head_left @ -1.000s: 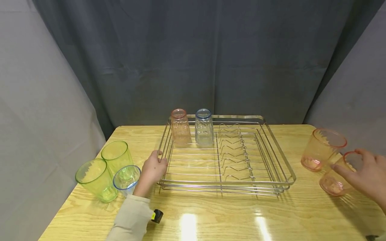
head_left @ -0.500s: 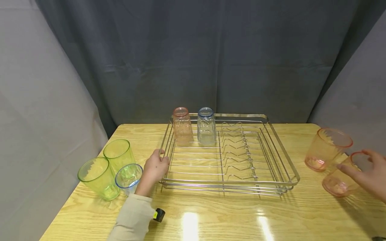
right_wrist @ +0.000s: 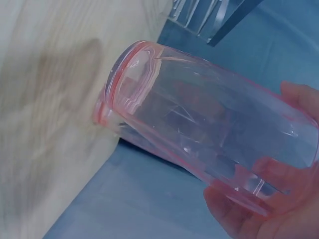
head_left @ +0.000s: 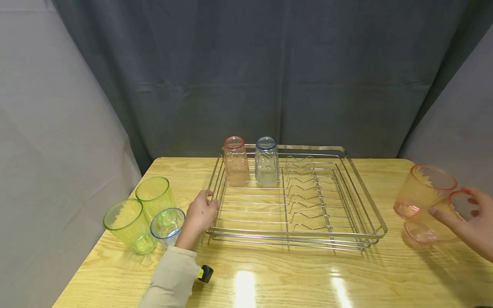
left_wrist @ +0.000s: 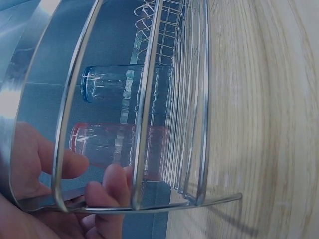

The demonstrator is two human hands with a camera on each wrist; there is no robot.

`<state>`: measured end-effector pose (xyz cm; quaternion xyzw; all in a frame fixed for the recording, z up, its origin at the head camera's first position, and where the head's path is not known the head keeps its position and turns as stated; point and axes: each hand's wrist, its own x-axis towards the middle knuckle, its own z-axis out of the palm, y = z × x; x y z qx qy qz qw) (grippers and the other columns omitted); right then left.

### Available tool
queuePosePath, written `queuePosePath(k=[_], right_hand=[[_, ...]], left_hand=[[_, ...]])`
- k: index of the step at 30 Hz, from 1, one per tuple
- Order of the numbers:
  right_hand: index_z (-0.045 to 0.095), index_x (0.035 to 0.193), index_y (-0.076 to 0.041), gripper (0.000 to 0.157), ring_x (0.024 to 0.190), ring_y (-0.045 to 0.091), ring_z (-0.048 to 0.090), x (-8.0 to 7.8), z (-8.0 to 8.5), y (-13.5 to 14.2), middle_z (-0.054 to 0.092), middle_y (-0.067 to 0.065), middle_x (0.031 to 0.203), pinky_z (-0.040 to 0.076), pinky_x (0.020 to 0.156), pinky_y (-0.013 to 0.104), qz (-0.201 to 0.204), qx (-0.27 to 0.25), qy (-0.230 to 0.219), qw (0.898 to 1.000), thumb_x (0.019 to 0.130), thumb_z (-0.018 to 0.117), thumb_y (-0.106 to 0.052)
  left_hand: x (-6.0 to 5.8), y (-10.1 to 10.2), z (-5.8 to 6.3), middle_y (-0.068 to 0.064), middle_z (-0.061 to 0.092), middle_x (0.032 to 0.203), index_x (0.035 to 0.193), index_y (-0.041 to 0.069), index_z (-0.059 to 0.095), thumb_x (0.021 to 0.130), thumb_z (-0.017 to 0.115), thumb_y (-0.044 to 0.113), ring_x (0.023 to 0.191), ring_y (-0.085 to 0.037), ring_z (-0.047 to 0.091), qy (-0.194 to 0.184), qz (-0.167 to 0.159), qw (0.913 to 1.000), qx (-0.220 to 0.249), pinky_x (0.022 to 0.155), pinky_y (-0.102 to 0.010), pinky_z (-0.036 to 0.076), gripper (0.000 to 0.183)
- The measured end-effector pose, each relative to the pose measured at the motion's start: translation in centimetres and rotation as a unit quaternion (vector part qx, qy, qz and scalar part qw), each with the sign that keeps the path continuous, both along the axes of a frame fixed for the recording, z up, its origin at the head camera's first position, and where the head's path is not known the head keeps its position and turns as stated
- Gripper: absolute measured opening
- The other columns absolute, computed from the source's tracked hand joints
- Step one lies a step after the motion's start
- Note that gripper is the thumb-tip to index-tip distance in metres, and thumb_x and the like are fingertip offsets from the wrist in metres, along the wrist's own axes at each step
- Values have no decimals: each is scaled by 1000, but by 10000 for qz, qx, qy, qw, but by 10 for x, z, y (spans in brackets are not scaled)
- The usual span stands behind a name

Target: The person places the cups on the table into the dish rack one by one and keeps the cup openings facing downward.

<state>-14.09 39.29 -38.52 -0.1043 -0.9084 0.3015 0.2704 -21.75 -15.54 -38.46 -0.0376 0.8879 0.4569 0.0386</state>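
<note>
My left hand grips the left side of a wire dish rack; in the left wrist view its fingers curl around the rack's metal frame. Inside the rack, a pink glass and a blue-tinted glass stand upside down at the back left. At the far right, my right hand holds an orange-pink glass near its rim, thumb on one side and fingers on the other. Its base is raised off the table. Just behind stands a second orange-pink glass, upright and partly overlapped.
Two green glasses and a blue-rimmed glass stand upright on the table, left of my left forearm. A small black object shows by my left sleeve. A dark curtain hangs behind the table.
The right hand has lifted the front orange-pink glass slightly off the table. The left hand keeps its hold on the rack. The whole head view has shifted a little.
</note>
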Motion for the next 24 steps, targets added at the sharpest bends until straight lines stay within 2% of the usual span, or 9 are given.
queuePosePath(k=[3, 6, 7, 10, 14, 16, 19, 21, 24], right_hand=[[31, 152, 3, 84, 120, 40, 47, -11, -18, 20, 35, 33, 152, 35, 106, 41, -49, -71, 76, 9999, 86, 75, -24], [33, 155, -24, 87, 122, -6, 38, -32, -60, 65, 34, 5, 160, 30, 104, 16, -164, -25, 299, 9994, 81, 81, -28], [33, 154, -29, 90, 126, -6, 37, -37, -70, 79, 33, 6, 161, 29, 104, 16, -93, -53, 368, 9993, 79, 83, -27], [38, 153, -23, 81, 107, -25, 17, -24, -51, 54, 36, 13, 157, 21, 88, 7, -157, -113, 421, 9989, 83, 79, -29], [34, 147, 10, 76, 105, -14, 35, 9, 13, -18, 35, 43, 144, 21, 84, 9, -118, -237, 117, 9996, 90, 70, -27], [33, 147, 10, 78, 112, 16, 50, 10, 14, -19, 35, 43, 144, 22, 82, 10, -100, -213, 22, 9997, 90, 70, -27], [30, 148, 10, 79, 115, 63, 37, 9, 15, -18, 33, 45, 144, 24, 82, 12, -77, -178, -100, 9998, 91, 70, -28], [30, 149, 10, 79, 112, 63, 38, 9, 16, -19, 34, 45, 142, 24, 79, 12, -85, -206, -103, 9997, 91, 69, -27], [33, 148, 9, 77, 105, 36, 52, 9, 18, -21, 36, 44, 139, 22, 72, 11, -147, -268, -42, 9995, 90, 70, -25]], left_hand=[[0, 1, 0, -15, 67, 103, 146, 1, 37, 104, 40, 23, 66, -24, 65, -11, 9, 10000, -23, 51, -26, 41, 48], [-1, 1, 0, -16, 67, 103, 146, 1, 37, 104, 40, 23, 64, -22, 64, -15, 20, 10000, -49, 51, -27, 41, 48], [-1, 1, 0, -15, 67, 103, 146, 1, 37, 104, 40, 23, 63, -21, 63, -14, 22, 10000, -62, 51, -27, 41, 48], [-2, 0, 0, -16, 67, 102, 146, 1, 37, 104, 40, 24, 61, -19, 61, -11, 8, 10000, -79, 51, -27, 41, 48], [-2, 1, 1, -16, 67, 99, 146, 1, 37, 104, 40, 25, 58, -17, 59, -25, 7, 10000, -67, 50, -26, 40, 48], [-1, 1, 1, -15, 66, 96, 146, 1, 37, 104, 40, 25, 57, -16, 58, -14, 4, 10000, -54, 49, -26, 39, 48], [-1, 1, 1, -15, 66, 94, 146, 0, 37, 104, 41, 24, 56, -16, 57, 21, -18, 10000, -51, 48, -25, 39, 48], [-1, 1, 1, -15, 66, 94, 146, -1, 37, 103, 41, 23, 55, -16, 57, 55, -36, 10000, -56, 48, -25, 38, 49], [-1, 1, 1, -16, 66, 94, 145, -1, 37, 103, 41, 23, 55, -16, 58, 65, -35, 10000, -44, 49, -25, 38, 49]])
